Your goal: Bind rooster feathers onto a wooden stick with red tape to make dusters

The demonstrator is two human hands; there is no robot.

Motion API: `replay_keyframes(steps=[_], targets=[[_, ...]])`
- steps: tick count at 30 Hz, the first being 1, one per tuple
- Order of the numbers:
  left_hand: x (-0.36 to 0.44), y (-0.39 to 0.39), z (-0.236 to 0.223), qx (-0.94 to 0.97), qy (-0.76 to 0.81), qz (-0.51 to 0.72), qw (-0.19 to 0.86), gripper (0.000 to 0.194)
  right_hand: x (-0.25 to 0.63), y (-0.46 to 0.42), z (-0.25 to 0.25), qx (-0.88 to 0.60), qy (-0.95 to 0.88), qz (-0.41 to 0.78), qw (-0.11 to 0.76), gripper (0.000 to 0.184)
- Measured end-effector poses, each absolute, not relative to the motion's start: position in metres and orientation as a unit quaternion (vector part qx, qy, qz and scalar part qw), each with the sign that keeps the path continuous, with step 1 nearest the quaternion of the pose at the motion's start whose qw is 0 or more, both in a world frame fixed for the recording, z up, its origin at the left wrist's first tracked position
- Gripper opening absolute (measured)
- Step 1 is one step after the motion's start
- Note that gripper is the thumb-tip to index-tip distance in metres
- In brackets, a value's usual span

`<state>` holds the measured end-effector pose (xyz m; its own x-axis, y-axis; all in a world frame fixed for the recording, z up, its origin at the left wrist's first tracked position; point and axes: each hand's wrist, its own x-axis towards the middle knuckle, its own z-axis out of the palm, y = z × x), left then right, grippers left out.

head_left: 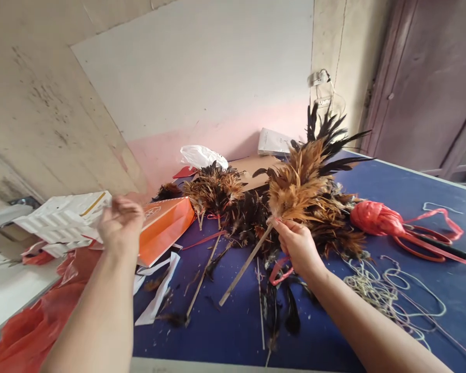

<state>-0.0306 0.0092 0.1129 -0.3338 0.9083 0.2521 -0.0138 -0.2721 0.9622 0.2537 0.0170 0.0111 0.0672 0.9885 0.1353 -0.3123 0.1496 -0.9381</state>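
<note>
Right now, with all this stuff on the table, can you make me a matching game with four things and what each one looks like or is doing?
Things
1. Left hand
2. Right hand
3. Ribbon ball
4. String

Clues
A. Pinkish red and bunched up
B. Gripping a stick with feathers
C. Pale, in messy loops on the blue table
D. Nothing seen in it

Right pairs: 1-D, 2-B, 3-A, 4-C

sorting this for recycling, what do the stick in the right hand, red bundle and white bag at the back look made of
Stick: probably bamboo or wood, matte, pale brown and straight-edged.
Red bundle: likely plastic ribbon, glossy, with flat strands trailing.
White bag: apparently thin plastic film, shiny and crinkled.
</note>
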Motion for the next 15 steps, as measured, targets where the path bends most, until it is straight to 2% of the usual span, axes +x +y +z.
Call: replay_keyframes(steps=[2, 6, 8, 11, 15], targets=[[-0.032, 0.019, 0.115, 0.447, 0.475, 0.650, 0.390, 0.055, 0.251, 0.013, 0.013, -0.388, -0.452, 0.526, 0.607, 0.034], [0.035, 0.013, 0.055, 0.434, 0.479, 0.516, 0.562, 0.016, 0.249, 0.008, 0.013, -0.380, -0.489, 0.525, 0.584, 0.035], [0.073, 0.005, 0.026, 0.427, 0.444, 0.451, 0.646, 0.029, 0.248, 0.008, 0.012, -0.376, -0.498, 0.522, 0.581, 0.035], [0.108, -0.001, 0.010, 0.438, 0.388, 0.476, 0.656, 0.034, 0.245, 0.009, 0.007, -0.355, -0.519, 0.536, 0.563, 0.035], [0.121, 0.000, 0.013, 0.477, 0.387, 0.502, 0.609, 0.035, 0.239, 0.013, -0.003, -0.311, -0.552, 0.567, 0.526, 0.039]])
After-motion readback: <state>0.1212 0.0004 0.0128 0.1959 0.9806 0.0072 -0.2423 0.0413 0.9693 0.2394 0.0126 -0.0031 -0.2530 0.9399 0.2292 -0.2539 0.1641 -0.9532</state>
